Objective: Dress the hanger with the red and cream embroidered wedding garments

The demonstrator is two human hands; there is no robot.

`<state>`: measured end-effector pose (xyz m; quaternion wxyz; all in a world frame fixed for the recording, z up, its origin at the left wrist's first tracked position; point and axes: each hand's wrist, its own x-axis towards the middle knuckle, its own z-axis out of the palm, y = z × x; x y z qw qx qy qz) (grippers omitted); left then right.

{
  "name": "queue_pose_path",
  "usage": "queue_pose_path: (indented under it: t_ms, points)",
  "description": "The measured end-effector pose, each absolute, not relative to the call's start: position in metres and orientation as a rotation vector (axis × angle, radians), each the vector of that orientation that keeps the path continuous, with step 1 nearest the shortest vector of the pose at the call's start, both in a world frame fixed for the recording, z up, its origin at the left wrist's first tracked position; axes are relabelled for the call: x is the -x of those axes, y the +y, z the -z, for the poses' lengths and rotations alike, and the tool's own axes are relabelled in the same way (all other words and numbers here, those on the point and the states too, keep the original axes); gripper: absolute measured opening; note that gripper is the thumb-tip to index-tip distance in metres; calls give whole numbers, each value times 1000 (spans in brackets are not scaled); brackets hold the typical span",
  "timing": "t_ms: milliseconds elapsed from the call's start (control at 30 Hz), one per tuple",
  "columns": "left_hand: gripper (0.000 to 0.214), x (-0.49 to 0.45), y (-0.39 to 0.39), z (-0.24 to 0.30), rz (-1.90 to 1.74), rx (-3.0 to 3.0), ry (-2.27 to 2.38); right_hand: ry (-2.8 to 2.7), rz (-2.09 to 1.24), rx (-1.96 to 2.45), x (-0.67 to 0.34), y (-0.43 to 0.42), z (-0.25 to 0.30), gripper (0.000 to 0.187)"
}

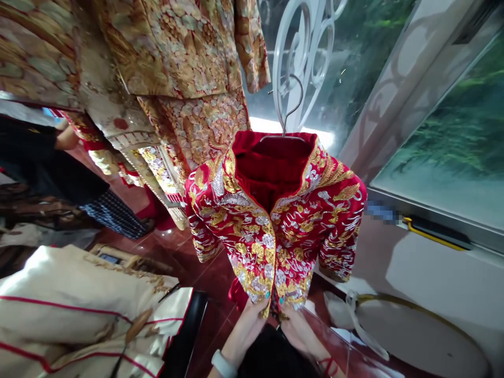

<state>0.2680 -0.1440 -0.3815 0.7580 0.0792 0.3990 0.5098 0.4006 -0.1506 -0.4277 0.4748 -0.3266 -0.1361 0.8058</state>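
Note:
A red jacket (275, 220) thick with gold and silver embroidery hangs on a metal hanger (289, 113) in front of me. My left hand (252, 315) pinches the bottom hem on the left side of the front opening. My right hand (293, 325) grips the hem on the right side, close beside the left. Both sets of fingers are closed on the cloth. A white band sits on my left wrist and a red cord on my right.
A gold embroidered garment (177, 58) hangs at the upper left. Cream cloth with red trim (79, 310) lies at the lower left. A person in dark clothes (47, 163) stands at the left. A glass window (441, 131) and a white ledge (433, 273) are on the right.

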Motion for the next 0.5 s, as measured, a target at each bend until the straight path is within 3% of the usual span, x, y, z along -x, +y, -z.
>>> queue_pose_path:
  t_ms: [500]
  points:
    - [46,-276,-145,383,-1096,-239,900,-204,-1975,811,-395,-149,412,37]
